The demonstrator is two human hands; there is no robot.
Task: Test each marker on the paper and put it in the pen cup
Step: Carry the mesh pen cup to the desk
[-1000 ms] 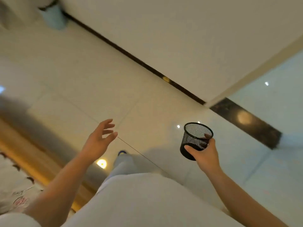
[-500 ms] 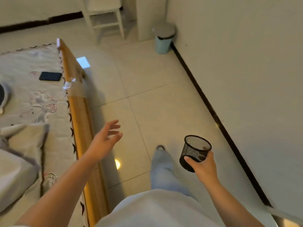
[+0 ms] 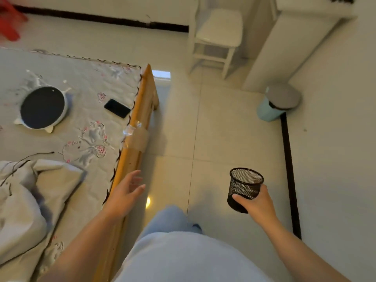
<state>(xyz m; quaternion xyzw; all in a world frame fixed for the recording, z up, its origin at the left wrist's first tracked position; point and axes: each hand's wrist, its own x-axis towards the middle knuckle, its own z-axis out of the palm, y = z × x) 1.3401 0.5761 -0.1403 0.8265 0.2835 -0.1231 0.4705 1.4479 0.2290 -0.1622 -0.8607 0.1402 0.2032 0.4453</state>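
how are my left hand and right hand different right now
The right hand is closed around the black mesh pen cup; the left hand is open and empty. The left hand is above the wooden bed edge, the right above the floor tiles. Both are bare.

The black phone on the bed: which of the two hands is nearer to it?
Left. The left hand hovers open over the bed's wooden edge, on the same side as the black phone. The right hand holds the mesh pen cup over the floor, farther away.
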